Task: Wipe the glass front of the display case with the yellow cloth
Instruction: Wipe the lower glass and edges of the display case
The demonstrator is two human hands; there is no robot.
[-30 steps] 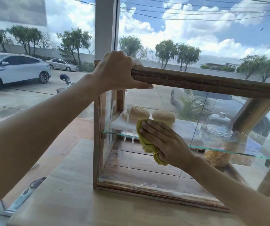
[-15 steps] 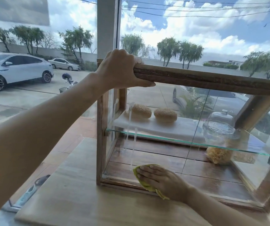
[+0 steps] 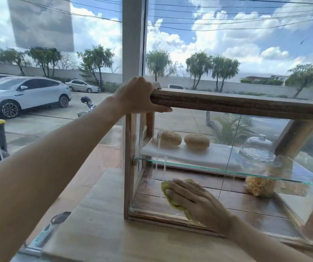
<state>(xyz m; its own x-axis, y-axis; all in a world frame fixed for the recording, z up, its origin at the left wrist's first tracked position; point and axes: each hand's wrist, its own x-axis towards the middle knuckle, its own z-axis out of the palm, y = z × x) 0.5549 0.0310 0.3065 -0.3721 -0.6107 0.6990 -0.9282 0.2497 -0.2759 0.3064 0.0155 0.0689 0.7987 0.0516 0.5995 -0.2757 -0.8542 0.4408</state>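
Observation:
A wooden-framed display case (image 3: 227, 105) with a glass front (image 3: 199, 127) stands on a light wooden table (image 3: 99, 229). My left hand (image 3: 138, 96) grips the case's top left corner. My right hand (image 3: 195, 203) presses the yellow cloth (image 3: 166, 188) flat against the lower left part of the glass front; most of the cloth is hidden under my palm. Wet streaks (image 3: 158, 157) run down the glass above the cloth. Inside, two sesame buns (image 3: 196, 141) sit on a white board on the glass shelf (image 3: 265, 177).
A glass dome (image 3: 257, 150) stands on the shelf at the right, with a yellowish tangled ball (image 3: 259, 186) on the case floor below it. A large window behind shows parked cars (image 3: 25, 93). A grey tool (image 3: 46, 235) lies off the table's left edge.
My right hand swept the cloth from shelf height down to the bottom rail, then came back up a little on the glass. My left hand kept its grip on the top corner.

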